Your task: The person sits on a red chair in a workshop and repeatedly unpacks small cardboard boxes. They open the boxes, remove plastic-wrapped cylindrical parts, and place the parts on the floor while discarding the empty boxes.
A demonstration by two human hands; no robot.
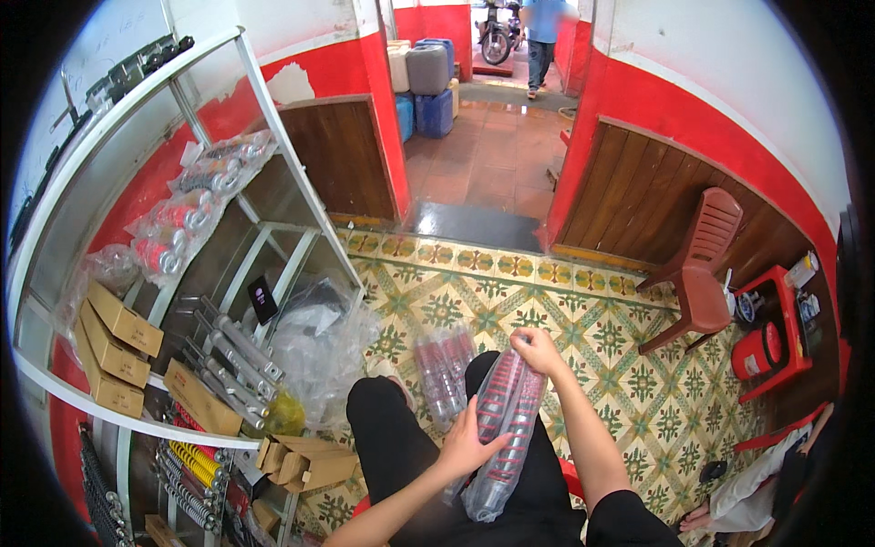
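A pair of red-coiled shock absorbers (509, 424) in a clear plastic bag lies slanted across my lap. My right hand (538, 351) grips the bag at its upper end. Against the lower left side of the same package rests my left hand (470, 441), fingers spread and thumb across the coils. On the floor past my knees lies another plastic-wrapped set of red-coiled shock absorbers (441, 372), partly hidden by my leg.
To my left stands a metal shelf rack (294, 171) with bagged shock absorbers (198, 198), cardboard boxes (119, 355) and metal fork tubes (229, 362). A brown plastic chair (701, 287) and a red stool (779, 328) are at right. A person (541, 41) is beyond the doorway.
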